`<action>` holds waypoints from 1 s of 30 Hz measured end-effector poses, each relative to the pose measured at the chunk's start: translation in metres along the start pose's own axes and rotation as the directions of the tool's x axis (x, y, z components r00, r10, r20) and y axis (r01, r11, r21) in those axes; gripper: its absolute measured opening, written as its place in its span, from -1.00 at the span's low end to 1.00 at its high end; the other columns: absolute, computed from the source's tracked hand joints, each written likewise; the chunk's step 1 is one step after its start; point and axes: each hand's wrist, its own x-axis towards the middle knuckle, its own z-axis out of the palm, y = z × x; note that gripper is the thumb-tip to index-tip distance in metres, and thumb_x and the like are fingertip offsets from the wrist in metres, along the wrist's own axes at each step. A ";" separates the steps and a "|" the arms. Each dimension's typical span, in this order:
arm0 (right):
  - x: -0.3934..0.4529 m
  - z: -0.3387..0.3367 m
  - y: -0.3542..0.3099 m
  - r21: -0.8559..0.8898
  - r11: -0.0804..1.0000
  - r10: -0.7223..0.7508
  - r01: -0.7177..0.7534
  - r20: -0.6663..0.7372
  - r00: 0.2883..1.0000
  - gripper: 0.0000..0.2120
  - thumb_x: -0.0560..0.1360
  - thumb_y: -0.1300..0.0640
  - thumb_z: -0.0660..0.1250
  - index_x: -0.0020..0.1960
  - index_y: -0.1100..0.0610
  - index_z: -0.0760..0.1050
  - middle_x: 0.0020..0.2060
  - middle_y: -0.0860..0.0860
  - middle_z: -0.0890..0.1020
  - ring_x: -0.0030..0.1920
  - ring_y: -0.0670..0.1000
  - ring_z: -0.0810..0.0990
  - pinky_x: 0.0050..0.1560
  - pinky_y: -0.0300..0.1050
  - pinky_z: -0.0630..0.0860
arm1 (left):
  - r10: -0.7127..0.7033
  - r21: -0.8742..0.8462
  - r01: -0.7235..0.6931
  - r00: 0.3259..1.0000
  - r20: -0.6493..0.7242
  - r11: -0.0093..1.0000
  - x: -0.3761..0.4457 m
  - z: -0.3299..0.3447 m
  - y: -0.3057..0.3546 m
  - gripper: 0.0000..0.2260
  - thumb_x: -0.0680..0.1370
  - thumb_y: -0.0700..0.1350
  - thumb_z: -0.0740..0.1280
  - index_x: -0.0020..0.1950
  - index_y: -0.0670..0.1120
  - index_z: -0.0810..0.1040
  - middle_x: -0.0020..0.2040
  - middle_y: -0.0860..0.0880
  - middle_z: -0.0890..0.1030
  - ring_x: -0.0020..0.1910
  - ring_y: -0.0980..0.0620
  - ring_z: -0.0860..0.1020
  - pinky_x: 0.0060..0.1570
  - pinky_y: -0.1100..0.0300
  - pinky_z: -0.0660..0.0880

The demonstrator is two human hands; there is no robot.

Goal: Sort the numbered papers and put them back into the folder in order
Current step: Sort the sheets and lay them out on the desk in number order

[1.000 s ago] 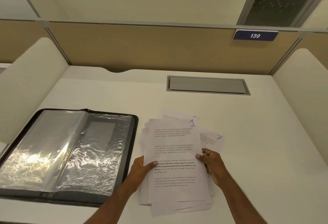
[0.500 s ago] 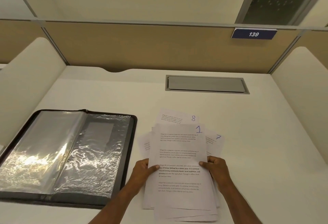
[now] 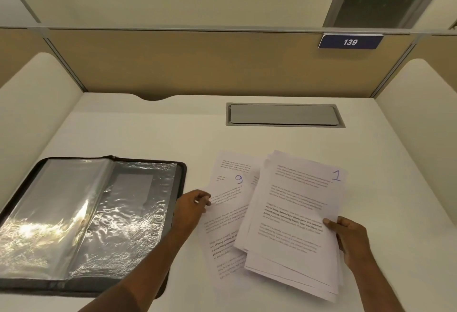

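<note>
My right hand grips the right edge of a stack of printed papers; the top sheet bears a blue handwritten 1 at its upper right corner. My left hand pinches the left edge of a sheet marked 9, which lies on the desk with other sheets under and beside it. The held stack overlaps those loose sheets on their right. A black folder lies open at the left, its clear plastic sleeves shining.
The white desk is walled by cream side panels and a tan back partition. A grey cable hatch sits in the desk at the back. A blue plate reading 139 hangs on the partition.
The stack topped by sheet 1 has shifted right in my right hand. My left hand left that stack and now pinches sheet 9, uncovered on the left.
</note>
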 end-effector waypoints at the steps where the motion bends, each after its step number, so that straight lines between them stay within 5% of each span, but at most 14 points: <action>1: 0.001 -0.001 0.000 0.007 1.000 0.008 -0.008 -0.003 1.000 -0.86 0.43 0.36 0.48 -0.01 0.35 0.64 -0.03 0.31 0.70 -0.08 0.23 0.65 0.15 0.25 0.56 | 0.043 0.067 -0.042 0.999 -0.017 0.997 0.006 0.002 0.004 -0.87 0.61 -0.17 0.36 -0.04 0.02 0.67 -0.20 0.07 0.71 -0.21 0.12 0.65 -0.15 0.15 0.61; 4: 0.001 -0.002 0.000 0.015 0.999 0.028 -0.028 -0.003 1.000 -0.85 0.45 0.36 0.47 0.01 0.36 0.63 -0.04 0.30 0.71 -0.09 0.22 0.65 0.08 0.17 0.58 | 0.135 0.229 -0.131 0.991 -0.001 0.964 0.023 0.011 0.021 -0.89 0.59 -0.13 0.38 -0.02 0.07 0.66 -0.16 0.16 0.69 -0.16 0.20 0.62 -0.14 0.26 0.55; 7: 0.000 0.004 0.001 0.027 0.999 0.032 -0.033 0.022 0.999 -0.86 0.46 0.36 0.46 0.03 0.32 0.64 -0.08 0.23 0.73 -0.12 0.22 0.68 -0.03 0.03 0.61 | 0.127 0.122 -0.141 0.986 0.112 0.982 0.038 0.025 0.038 -0.93 0.61 -0.10 0.39 -0.01 0.05 0.66 -0.13 0.11 0.71 -0.17 0.12 0.65 -0.09 0.19 0.60; 11: 0.003 0.016 0.005 0.010 0.999 0.052 -0.053 0.048 0.997 -0.91 0.46 0.35 0.47 -0.03 0.32 0.64 -0.10 0.24 0.73 -0.16 0.20 0.68 -0.08 -0.01 0.59 | -0.037 -0.191 0.103 0.945 0.324 0.976 0.041 0.044 0.058 -0.82 0.61 -0.02 0.39 0.12 -0.10 0.66 -0.03 -0.07 0.74 -0.07 -0.10 0.70 -0.04 -0.07 0.66; 18: 0.008 0.051 0.004 -0.053 0.997 0.064 -0.058 0.115 0.991 -0.92 0.45 0.32 0.50 -0.18 0.23 0.62 -0.12 0.24 0.73 -0.19 0.19 0.68 -0.08 0.07 0.60 | -0.125 -0.181 0.261 0.832 0.540 0.948 0.026 0.054 0.045 -0.64 0.49 -0.01 0.51 0.21 -0.16 0.64 0.09 -0.12 0.72 0.06 -0.13 0.70 0.08 -0.05 0.64; 21: 0.008 0.069 0.002 -0.110 0.993 0.055 -0.038 0.164 0.985 -0.88 0.45 0.28 0.51 -0.04 0.30 0.65 -0.11 0.20 0.74 -0.14 0.25 0.69 0.01 0.20 0.63 | -0.101 -0.236 0.243 0.867 0.487 0.941 0.014 0.049 0.033 -0.64 0.47 -0.12 0.54 0.24 -0.14 0.61 0.11 -0.10 0.72 0.07 -0.14 0.70 0.08 -0.07 0.64; 26: 0.010 0.082 -0.013 -0.242 0.967 -0.056 0.081 0.108 0.993 -0.93 0.53 0.27 0.42 -0.07 0.21 0.68 -0.28 0.08 0.74 -0.32 0.07 0.69 -0.28 -0.07 0.63 | -0.149 -0.301 0.262 0.925 0.350 0.917 0.002 0.031 0.015 -0.69 0.47 -0.17 0.52 0.19 -0.18 0.63 0.04 -0.15 0.73 -0.02 -0.14 0.72 -0.09 0.07 0.66; 30: 0.026 0.071 -0.014 -0.667 0.678 -0.458 0.308 -0.056 0.887 -0.94 0.53 0.14 0.42 -0.04 0.03 0.67 -0.20 -0.09 0.65 -0.11 0.05 0.64 -0.12 -0.10 0.48 | -0.170 -0.365 0.259 0.951 0.259 0.894 -0.006 0.007 -0.003 -0.48 0.31 -0.03 0.65 0.18 -0.19 0.64 0.04 -0.18 0.72 -0.01 -0.19 0.71 -0.06 0.01 0.67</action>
